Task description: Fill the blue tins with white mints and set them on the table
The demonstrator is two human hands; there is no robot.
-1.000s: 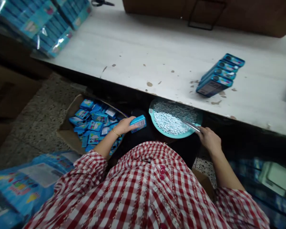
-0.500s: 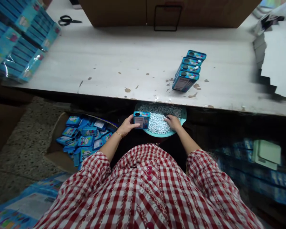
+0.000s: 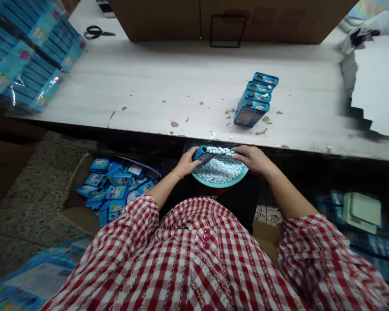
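Here's the left hand (image 3: 185, 163), fingers and thumb closed round a slim blue box (image 3: 199, 154), holding it tilted at the bowl's ten o'clock; and over between two and three comes the right hand (image 3: 254, 160), fingers part bent above the rim. Whether it grips anything I cannot tell, but a raised line of pale pellets (image 3: 221, 150) runs from its fingertips to the box, any support beneath them hidden. To do this well, I'd say keep the box lined up with that row and over the teal bowl (image 3: 221, 185), so strays drop back in; hold lightly, since those walls look like thin card that might bow. A slow, shallow tip should beat a quick one: small rounded pieces probably roll freely and could jam at a narrow opening. And look at the surfaces: pellets smooth and bead-like, loosely heaped, the round bowl apparently plastic. Up at one o'clock, four upright boxes (image 3: 251, 106) stand in a staggered row on the chipped white table (image 3: 149, 82), white bits on two tops. Towards nine, a rough cardboard carton (image 3: 79, 211) brims with jumbled blue packs (image 3: 116, 192).
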